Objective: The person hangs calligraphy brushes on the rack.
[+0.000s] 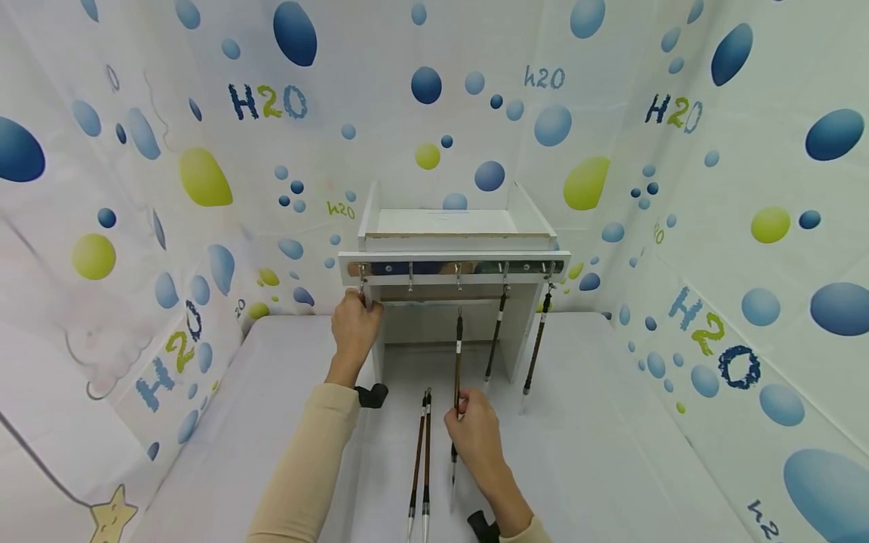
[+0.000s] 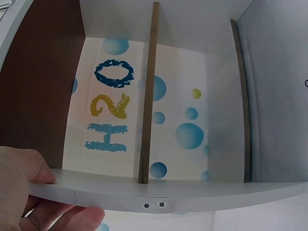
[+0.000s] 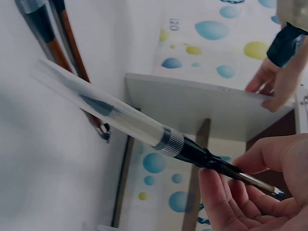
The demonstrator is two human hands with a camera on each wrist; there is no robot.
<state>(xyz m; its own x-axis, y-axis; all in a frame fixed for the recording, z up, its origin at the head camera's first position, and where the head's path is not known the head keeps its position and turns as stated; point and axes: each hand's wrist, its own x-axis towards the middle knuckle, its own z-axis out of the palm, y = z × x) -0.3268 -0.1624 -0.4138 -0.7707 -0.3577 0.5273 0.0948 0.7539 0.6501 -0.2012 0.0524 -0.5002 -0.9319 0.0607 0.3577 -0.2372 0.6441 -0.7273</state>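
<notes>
A white shelf rack (image 1: 455, 245) with a metal strip of hooks (image 1: 458, 268) stands ahead. My left hand (image 1: 356, 332) grips its left side panel (image 2: 120, 190), thumb on one face and fingers on the other. Between thumb and fingers, my right hand (image 1: 475, 430) holds a calligraphy brush (image 3: 197, 154) upright, its clear-capped bristles pointing down. The brush's hanging loop is a little below the middle hook. Two more brushes, one (image 1: 498, 332) and another (image 1: 538, 343), hang from the right-hand hooks.
Two brushes (image 1: 421, 452) lie side by side on the white table (image 1: 597, 452), left of my right hand. Dark wrist straps show at both wrists. Printed curtains (image 1: 489, 113) close in the back and sides.
</notes>
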